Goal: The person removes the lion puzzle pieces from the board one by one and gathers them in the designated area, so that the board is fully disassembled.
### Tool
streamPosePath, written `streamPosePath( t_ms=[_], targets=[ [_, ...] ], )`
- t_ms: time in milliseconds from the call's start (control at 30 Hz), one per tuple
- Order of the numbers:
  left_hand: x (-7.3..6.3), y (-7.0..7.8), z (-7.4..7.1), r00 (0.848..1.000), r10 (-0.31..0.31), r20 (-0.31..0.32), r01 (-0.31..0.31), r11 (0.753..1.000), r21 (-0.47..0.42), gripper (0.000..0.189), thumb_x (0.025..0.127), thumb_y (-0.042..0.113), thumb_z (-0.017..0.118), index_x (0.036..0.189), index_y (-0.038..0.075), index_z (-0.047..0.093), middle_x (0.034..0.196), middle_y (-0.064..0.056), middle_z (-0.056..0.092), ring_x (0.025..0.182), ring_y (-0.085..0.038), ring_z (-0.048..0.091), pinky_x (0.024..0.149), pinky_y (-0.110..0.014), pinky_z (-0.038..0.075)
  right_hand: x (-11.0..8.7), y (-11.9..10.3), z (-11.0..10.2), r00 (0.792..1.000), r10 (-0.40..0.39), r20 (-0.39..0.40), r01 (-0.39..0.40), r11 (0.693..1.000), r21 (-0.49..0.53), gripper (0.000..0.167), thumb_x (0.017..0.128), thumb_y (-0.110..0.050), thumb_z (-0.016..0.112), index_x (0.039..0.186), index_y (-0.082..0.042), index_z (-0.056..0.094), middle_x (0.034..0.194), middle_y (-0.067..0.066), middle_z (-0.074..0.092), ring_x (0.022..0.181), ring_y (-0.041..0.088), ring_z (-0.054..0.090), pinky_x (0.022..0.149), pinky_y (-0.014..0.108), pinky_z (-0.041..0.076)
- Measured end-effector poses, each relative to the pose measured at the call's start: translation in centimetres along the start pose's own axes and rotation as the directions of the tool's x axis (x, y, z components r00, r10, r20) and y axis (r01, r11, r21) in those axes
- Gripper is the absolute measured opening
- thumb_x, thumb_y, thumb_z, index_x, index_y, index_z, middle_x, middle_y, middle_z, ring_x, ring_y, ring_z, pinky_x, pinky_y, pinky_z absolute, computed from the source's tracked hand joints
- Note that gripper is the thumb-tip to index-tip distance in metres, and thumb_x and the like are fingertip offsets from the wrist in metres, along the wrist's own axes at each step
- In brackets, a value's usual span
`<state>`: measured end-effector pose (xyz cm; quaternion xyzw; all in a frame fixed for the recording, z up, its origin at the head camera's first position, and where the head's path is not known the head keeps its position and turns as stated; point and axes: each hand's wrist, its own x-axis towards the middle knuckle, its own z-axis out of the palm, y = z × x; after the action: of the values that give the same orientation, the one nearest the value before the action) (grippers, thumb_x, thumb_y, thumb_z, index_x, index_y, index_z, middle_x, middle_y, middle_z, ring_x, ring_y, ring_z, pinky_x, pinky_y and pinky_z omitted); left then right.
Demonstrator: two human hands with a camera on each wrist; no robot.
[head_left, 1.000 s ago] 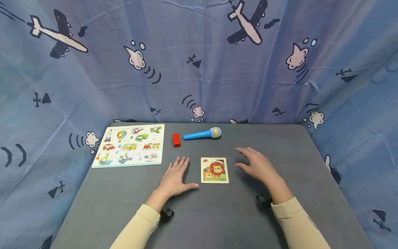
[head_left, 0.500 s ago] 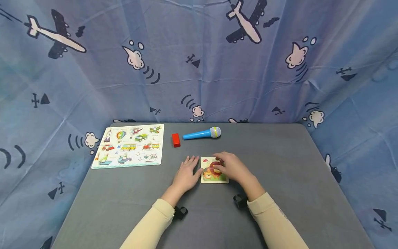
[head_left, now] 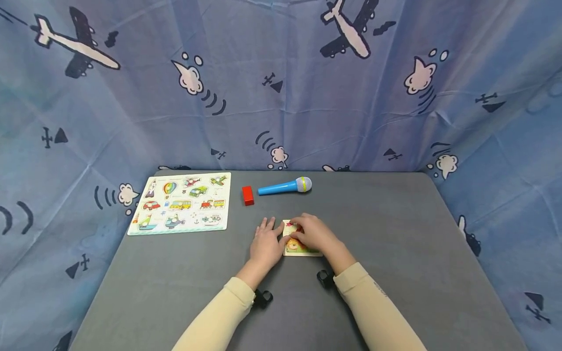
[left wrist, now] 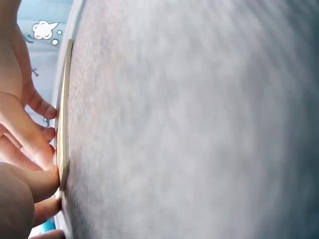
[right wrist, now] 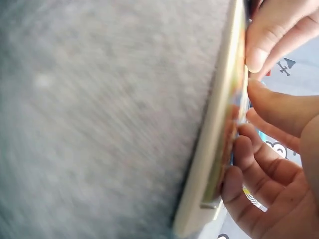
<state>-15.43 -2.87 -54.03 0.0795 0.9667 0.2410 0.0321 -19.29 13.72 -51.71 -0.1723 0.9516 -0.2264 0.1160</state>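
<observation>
A small square picture board with a lion on it, which looks like a puzzle (head_left: 302, 247), lies flat on the grey table. My left hand (head_left: 266, 247) rests at its left side with fingers spread fairly straight. The left thumb (left wrist: 42, 183) touches the board's edge in the left wrist view. From the right, my right hand (head_left: 315, 233) reaches over the board and covers much of the lion. In the right wrist view its thumb and bent fingers (right wrist: 243, 149) touch the picture. Whether they pinch a piece is hidden.
Behind the hands lie a red block (head_left: 248, 195) and a blue toy microphone (head_left: 284, 187) with a silver head. A white board with vehicle pictures (head_left: 180, 203) lies at the back left of the table (head_left: 386, 204). A blue patterned curtain (head_left: 246, 73) encloses the back and sides.
My right hand has moved left from beside the lion board onto it, its fingers now covering the middle. My left hand has shifted right until its thumb meets the board's left edge.
</observation>
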Motion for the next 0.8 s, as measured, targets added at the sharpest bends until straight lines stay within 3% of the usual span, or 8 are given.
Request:
streamPosePath(
  t_ms=[333,600,800],
  targets=[
    [0.2,0.2,0.2,1.000,-0.022,-0.022,0.022,1.000,0.021,0.053,0.094,0.040,0.069,0.141,0.017,0.061,0.154,-0.014,0.048,0.150,-0.034,0.034,0.119,-0.053,0.033,0.2,-0.5,0.8,0.999,0.014,-0.045,-0.017,0.998,-0.067,0.032,0.096,-0.024,0.070,0.125,-0.009,0.069,0.084,0.001,0.055,0.072,0.016,0.050,0.065,0.031,0.043],
    [0.5,0.1,0.0,0.998,-0.046,0.034,0.045,0.999,0.031,0.056,0.094,0.045,0.068,0.144,0.021,0.058,0.158,-0.010,0.044,0.153,-0.030,0.029,0.122,-0.049,0.030,0.3,-0.7,0.9,0.998,0.044,-0.048,-0.048,0.994,-0.096,0.032,0.097,-0.025,0.070,0.126,-0.012,0.069,0.083,0.000,0.054,0.071,0.015,0.050,0.064,0.031,0.042],
    [0.5,0.2,-0.4,0.997,-0.062,0.055,0.060,0.998,0.035,0.056,0.094,0.046,0.068,0.144,0.022,0.059,0.158,-0.010,0.043,0.153,-0.030,0.029,0.121,-0.049,0.031,0.5,-1.0,0.8,0.999,0.022,-0.040,-0.026,0.995,-0.092,0.032,0.096,-0.023,0.071,0.126,-0.011,0.072,0.082,0.001,0.055,0.068,0.016,0.049,0.061,0.030,0.042]
  ],
)
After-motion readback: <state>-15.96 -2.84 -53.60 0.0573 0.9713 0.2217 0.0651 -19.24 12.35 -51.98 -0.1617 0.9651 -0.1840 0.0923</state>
